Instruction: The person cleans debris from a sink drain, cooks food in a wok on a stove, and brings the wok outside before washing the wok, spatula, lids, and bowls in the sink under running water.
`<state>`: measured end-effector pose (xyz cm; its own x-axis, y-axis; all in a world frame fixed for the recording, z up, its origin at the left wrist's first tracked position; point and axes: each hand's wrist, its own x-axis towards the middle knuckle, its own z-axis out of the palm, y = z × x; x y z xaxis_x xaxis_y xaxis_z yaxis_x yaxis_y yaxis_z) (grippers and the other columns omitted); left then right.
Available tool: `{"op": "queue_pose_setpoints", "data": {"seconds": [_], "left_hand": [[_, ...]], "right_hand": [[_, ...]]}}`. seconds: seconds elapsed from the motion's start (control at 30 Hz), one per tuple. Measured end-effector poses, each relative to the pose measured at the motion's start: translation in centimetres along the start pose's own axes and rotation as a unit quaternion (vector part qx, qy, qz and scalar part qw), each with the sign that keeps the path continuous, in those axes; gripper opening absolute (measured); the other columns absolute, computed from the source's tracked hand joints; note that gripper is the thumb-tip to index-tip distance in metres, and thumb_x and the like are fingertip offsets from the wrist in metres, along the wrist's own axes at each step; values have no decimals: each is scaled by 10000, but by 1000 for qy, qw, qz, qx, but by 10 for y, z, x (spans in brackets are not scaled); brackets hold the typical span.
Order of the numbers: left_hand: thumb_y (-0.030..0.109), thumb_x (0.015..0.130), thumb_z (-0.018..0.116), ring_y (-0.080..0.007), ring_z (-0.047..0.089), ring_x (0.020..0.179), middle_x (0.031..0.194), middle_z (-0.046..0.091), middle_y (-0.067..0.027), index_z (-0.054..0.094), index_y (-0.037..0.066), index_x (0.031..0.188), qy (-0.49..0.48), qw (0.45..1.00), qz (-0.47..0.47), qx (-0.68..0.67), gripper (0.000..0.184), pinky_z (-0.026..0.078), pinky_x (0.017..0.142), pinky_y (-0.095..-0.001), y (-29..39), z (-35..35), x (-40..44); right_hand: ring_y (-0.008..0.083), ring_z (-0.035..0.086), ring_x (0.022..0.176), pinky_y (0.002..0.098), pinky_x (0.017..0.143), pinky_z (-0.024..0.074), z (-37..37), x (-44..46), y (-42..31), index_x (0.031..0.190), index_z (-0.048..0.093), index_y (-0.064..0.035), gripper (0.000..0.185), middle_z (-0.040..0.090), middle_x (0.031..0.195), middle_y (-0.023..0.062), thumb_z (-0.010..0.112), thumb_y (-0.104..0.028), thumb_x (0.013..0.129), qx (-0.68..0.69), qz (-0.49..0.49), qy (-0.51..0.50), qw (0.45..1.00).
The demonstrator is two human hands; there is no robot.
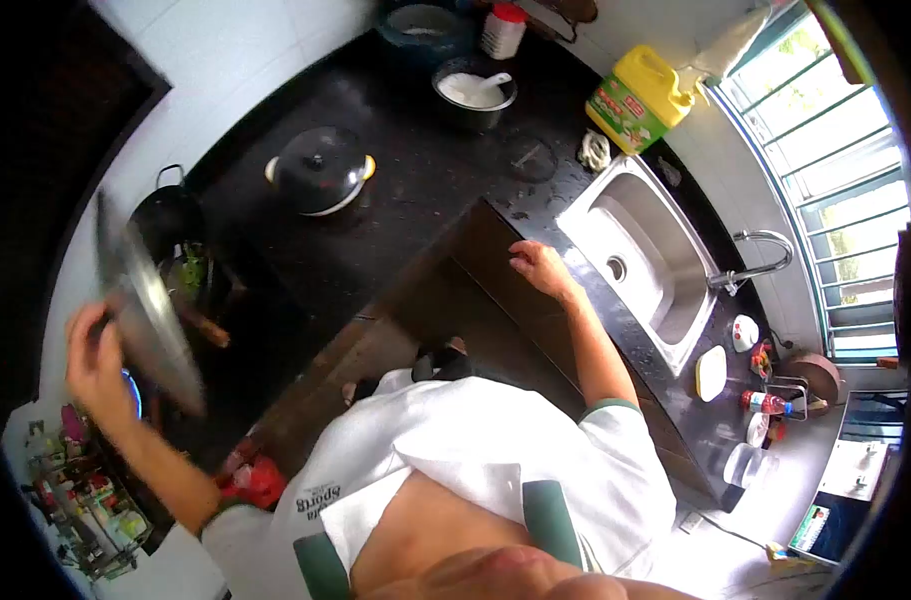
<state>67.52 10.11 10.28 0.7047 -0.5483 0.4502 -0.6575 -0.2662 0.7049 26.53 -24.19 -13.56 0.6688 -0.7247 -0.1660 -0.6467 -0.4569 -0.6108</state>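
At the left of the head view, my left hand (97, 365) is closed on a large round lid (155, 320), which is tilted on edge and blurred. Beside the lid is a dark wok (167, 215) with green food (191, 268) in it and a wooden handle (211, 331) sticking out. My right hand (543, 268) hangs over the counter edge near the sink, its fingers loosely curled and apart, with nothing in them.
A lidded pot (318, 170) stands on the black counter (425, 190). Behind it is a bowl of white powder (472, 92) with a spoon. A yellow jug (639, 98) stands by the steel sink (640, 250) and faucet (765, 250). Red bags (258, 482) lie lower left.
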Motion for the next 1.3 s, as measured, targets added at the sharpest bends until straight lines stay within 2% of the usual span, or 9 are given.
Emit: {"op": "queue_pose_setpoints", "data": {"seconds": [0.1,0.37,0.57,0.67,0.83,0.97,1.13,1.23,1.3], "left_hand": [[-14,726,563,-172,535,930,993,546,-76,593,11,953,-101,983,151,0,230,437,806,-278,55,121,12],[-4,652,616,-224,561,782,840,557,-98,593,8,826,-225,951,179,-111,176,442,694,-281,94,350,-3],[-18,639,629,-202,560,762,830,556,-85,595,0,831,-306,938,115,-111,196,441,653,-269,84,401,7],[-63,662,603,-136,531,771,875,528,-71,594,-18,847,-332,924,56,-183,190,430,630,-226,77,418,22],[-75,667,587,-122,514,806,911,502,-62,588,-24,872,-381,900,12,-211,212,427,659,-216,97,443,50],[-68,672,584,-95,492,815,916,486,-50,584,-31,880,-448,849,29,-277,212,407,680,-200,122,476,66],[-49,687,583,-92,493,802,922,489,-47,587,-32,884,-489,813,23,-317,198,405,669,-200,135,517,63],[-39,687,587,-108,505,800,911,503,-55,587,-30,882,-482,817,52,-312,196,410,667,-210,141,537,56],[-18,673,602,-119,516,790,880,525,-61,595,-19,870,-467,832,36,-296,197,415,667,-214,149,551,49]], "right_hand": [[318,564,884,379,741,457,-2,-7,33,1075,534,-76,345,566,1032,155,585,-234,773,-104,13,64,993],[334,272,1240,463,983,263,40,105,58,1225,392,-60,549,331,1314,151,570,-322,777,-106,-87,207,969],[383,311,1185,502,910,322,-92,181,168,1212,405,-85,644,340,1284,195,665,-326,674,-72,107,435,891],[374,309,1177,481,882,359,-101,220,212,1202,433,-74,694,314,1303,188,683,-400,643,-95,260,370,887],[284,526,960,471,795,395,-50,254,187,982,589,-100,337,582,1023,98,487,-18,671,-66,-84,386,916],[262,460,1081,422,874,346,6,158,115,960,595,-113,324,539,1097,85,515,-53,652,-23,-219,148,964],[234,543,904,352,762,409,-27,42,150,645,649,-99,180,607,904,41,563,6,527,168,-163,29,972],[283,541,899,399,785,402,-64,51,154,795,625,-80,347,598,917,96,496,55,503,98,-59,210,971],[288,480,1007,420,810,378,-48,72,126,861,610,-106,348,535,1054,110,524,3,542,75,-182,161,967]]}}
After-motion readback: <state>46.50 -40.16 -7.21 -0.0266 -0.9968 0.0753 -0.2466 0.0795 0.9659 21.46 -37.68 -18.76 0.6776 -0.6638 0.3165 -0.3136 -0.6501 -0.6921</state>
